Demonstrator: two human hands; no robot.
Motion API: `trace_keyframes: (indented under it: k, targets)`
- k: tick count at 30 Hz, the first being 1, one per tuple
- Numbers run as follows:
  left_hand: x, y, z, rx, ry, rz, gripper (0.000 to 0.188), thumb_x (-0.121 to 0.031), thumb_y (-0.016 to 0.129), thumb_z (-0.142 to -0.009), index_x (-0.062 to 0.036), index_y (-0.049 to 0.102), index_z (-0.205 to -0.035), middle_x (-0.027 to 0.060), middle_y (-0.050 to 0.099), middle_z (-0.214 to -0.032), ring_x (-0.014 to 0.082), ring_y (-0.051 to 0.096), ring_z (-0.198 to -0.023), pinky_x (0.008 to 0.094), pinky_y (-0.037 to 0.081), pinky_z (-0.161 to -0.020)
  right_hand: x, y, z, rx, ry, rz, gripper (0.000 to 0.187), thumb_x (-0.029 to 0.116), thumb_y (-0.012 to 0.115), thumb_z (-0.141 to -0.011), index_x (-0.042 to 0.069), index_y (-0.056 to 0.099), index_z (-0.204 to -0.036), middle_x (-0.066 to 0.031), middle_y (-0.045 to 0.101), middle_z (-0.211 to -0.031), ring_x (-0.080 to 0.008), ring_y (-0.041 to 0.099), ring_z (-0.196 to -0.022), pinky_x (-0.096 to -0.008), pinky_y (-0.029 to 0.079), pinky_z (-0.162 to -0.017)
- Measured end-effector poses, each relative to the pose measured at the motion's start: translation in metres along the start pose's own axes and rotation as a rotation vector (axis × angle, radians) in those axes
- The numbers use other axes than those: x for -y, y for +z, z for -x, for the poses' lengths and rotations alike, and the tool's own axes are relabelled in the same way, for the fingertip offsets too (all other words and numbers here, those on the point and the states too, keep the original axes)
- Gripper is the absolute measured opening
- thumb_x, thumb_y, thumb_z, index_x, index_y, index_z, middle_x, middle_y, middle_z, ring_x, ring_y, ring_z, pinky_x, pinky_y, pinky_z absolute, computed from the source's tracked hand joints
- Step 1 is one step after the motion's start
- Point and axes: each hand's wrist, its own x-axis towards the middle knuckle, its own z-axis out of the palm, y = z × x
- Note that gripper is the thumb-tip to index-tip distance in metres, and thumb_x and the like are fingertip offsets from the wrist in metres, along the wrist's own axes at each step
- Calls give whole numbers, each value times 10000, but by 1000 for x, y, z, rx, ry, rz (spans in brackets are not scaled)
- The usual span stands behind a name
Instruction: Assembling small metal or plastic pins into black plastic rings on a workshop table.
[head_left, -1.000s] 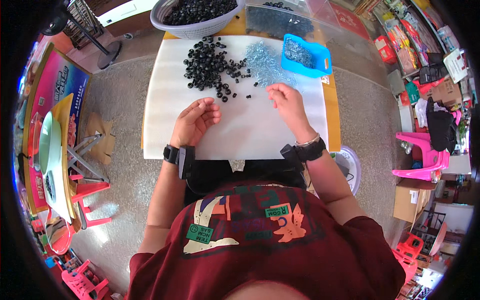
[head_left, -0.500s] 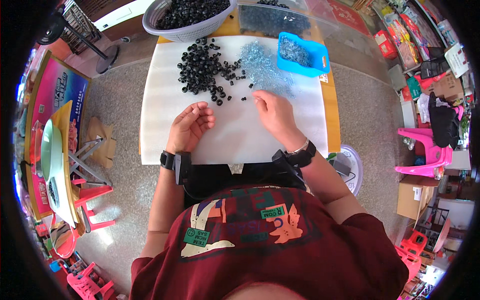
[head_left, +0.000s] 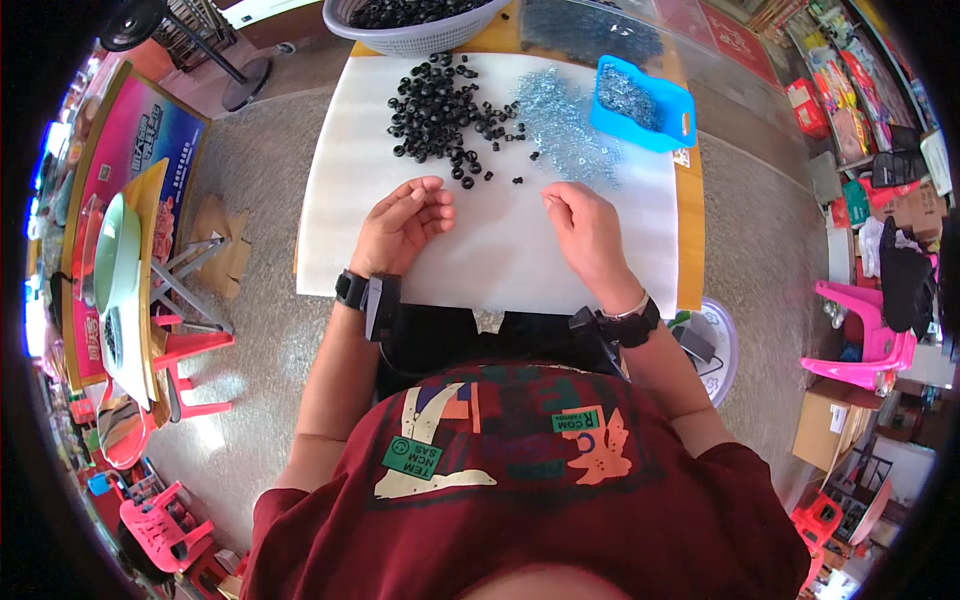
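Observation:
My left hand [head_left: 408, 225] rests over the white sheet [head_left: 480, 260], palm partly turned up. Its fingers are curled and the thumb meets the index finger; anything between them is too small to make out. Just beyond it lies a pile of small black ring-like parts [head_left: 430, 112], a few strayed toward the middle. My right hand [head_left: 588, 232] is closed, thumb against forefinger, with its grip hidden. Ahead of that hand is a spread of small clear bluish pieces [head_left: 560, 125]. A blue plastic basket [head_left: 642, 137] holding more clear pieces stands at the spread's right.
A grey colander [head_left: 425, 40] full of black parts stands at the table's far edge, beside a clear bin [head_left: 590, 35] of dark pieces. A side table with a pale green basin [head_left: 118, 250] is at left. A pink chair [head_left: 860, 330] stands at right.
The whole view has shifted, so the table appears farther right and higher. My right hand has drawn back slightly toward me from the loose parts; my left hand stays nearly in place.

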Motion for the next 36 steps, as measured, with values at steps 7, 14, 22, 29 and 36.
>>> trace_keyframes:
  k: [7, 14, 22, 29, 36]
  targets:
    - [0, -4, 0, 13, -9, 38, 286, -177, 442, -977, 8, 503, -1187, 118, 602, -1037, 205, 599, -911, 332, 493, -833, 26, 20, -22, 75, -91, -2, 64, 85, 568, -838, 54, 621, -855, -112, 606, -811, -313, 595, -754, -405, 475, -669]
    - [3, -10, -3, 76, -16, 80, 282, -171, 447, -974, 19, 515, -1171, 128, 613, -1042, 214, 607, -926, 346, 500, -838, 32, 48, -52, 52, -247, 214, 35, 88, 625, -776, 53, 620, -778, -100, 594, -794, -307, 569, -817, -409, 465, -721]
    - [3, -10, -2, 86, -25, 113, 273, -141, 446, -969, 31, 515, -1168, 138, 613, -1044, 211, 615, -920, 336, 507, -843, 24, 70, -61, 32, -279, 333, 71, 121, 669, -747, 68, 638, -782, -86, 592, -783, -294, 558, -795, -406, 442, -715]
    - [1, -4, 0, 36, -19, 86, 285, -129, 480, -957, 42, 506, -1184, 135, 615, -1054, 209, 617, -924, 340, 511, -844, 43, 54, -52, 15, -247, 22, 82, 97, 650, -760, 61, 619, -826, -94, 594, -783, -289, 556, -789, -407, 427, -704]
    - [9, 4, 2, -83, 58, -140, 228, -89, 581, -910, 44, 577, -1096, 99, 647, -962, 162, 634, -836, 285, 536, -756, 61, 63, -16, 7, -374, 105, 141, 72, 617, -750, 62, 578, -885, -99, 589, -854, -295, 548, -824, -408, 423, -730]
